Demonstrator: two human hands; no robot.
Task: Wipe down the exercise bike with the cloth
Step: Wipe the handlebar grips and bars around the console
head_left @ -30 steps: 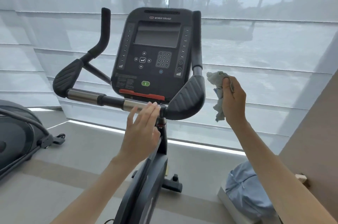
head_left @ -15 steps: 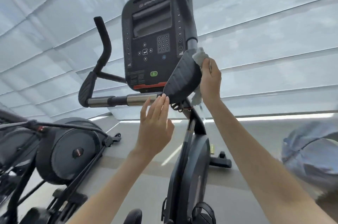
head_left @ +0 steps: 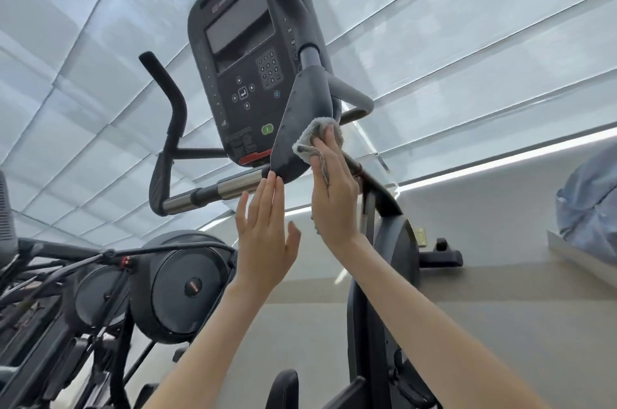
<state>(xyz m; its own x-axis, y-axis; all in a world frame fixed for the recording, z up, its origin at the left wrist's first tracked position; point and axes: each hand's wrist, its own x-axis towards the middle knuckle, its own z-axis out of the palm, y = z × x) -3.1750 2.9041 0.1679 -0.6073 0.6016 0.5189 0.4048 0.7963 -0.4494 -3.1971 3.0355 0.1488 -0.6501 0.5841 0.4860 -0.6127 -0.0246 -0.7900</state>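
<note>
Head view, tilted. The right hand (head_left: 334, 195) presses the cloth (head_left: 317, 133) against the side of the arm pad (head_left: 300, 121) of the bike (head_left: 384, 261), just right of and below the console (head_left: 243, 74). Its grip holds the cloth: the fingers lie nearly straight with a strand pinched between two of them, so the wad cannot slip while the flat hand spreads pressure over the curved pad. The left hand (head_left: 263, 241) has a wide grip and holds nothing. Its fingertips touch the pad's lower end where the chrome bar (head_left: 213, 191) meets it, below the console, probably to steady the handlebar against the push of wiping. The step in hand, by judgement, is wiping the pad; console, bar and frame seem not yet done. Far right of the console, a pale blue bag (head_left: 591, 198) sits on a ledge (head_left: 584, 261); its contents are hidden. Left of and below the console stand other machines (head_left: 180, 288).
</note>
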